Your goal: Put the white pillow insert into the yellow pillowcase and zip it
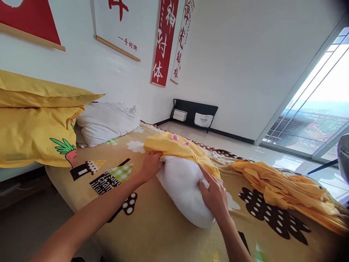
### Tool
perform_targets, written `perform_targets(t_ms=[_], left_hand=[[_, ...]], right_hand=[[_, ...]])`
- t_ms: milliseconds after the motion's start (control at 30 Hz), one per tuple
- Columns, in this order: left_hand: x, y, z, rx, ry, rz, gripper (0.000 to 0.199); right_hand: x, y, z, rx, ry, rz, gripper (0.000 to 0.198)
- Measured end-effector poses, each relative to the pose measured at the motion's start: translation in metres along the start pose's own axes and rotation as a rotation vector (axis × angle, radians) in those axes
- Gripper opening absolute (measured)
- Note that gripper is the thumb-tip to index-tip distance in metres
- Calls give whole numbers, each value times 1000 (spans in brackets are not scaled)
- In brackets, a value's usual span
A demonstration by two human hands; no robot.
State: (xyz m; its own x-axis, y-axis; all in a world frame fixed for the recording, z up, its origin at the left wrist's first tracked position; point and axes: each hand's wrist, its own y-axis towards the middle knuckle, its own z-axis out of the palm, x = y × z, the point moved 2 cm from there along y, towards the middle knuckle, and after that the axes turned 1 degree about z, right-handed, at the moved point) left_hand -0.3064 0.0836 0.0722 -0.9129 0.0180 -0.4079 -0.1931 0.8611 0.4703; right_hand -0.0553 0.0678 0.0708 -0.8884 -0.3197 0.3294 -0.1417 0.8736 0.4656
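A plump white pillow (pixel 181 182) lies on the bed, its far end inside a yellow pillowcase (pixel 163 143) with pink print; the near end is bare. My left hand (pixel 152 167) is closed on the pillowcase's edge at the left side of the opening. On the right side, my right hand (pixel 216 194) grips a pinched fold of the white pillow between thumb and fingers, its forefinger reaching up to the pillowcase's rim. How much pillow sits under the yellow cloth is hidden.
The bed has a tan patterned blanket (pixel 131 225). Yellow cased pillows (pixel 29 134) are stacked at the left, beside a white pillow (pixel 109 122). Crumpled yellow cloth (pixel 283 185) lies right. Beyond are a low black rack (pixel 191 109) and a sliding glass door (pixel 305 120).
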Motion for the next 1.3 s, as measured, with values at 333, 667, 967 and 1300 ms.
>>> perform_targets(t_ms=[333,667,967,1300], left_hand=[[-70,7,-12,-108,-170,167,14],[-119,-30,-13,-18,99,696,5],[-105,-27,-13,-258,381,701,24],[-105,-23,-22,-441,522,979,17]], right_hand=[[2,-24,8,-99,-163,-133,53],[-8,-17,-5,-2,-261,42,51],[-2,-22,-6,-140,-105,-130,51],[26,-36,11,8,-79,-489,44]])
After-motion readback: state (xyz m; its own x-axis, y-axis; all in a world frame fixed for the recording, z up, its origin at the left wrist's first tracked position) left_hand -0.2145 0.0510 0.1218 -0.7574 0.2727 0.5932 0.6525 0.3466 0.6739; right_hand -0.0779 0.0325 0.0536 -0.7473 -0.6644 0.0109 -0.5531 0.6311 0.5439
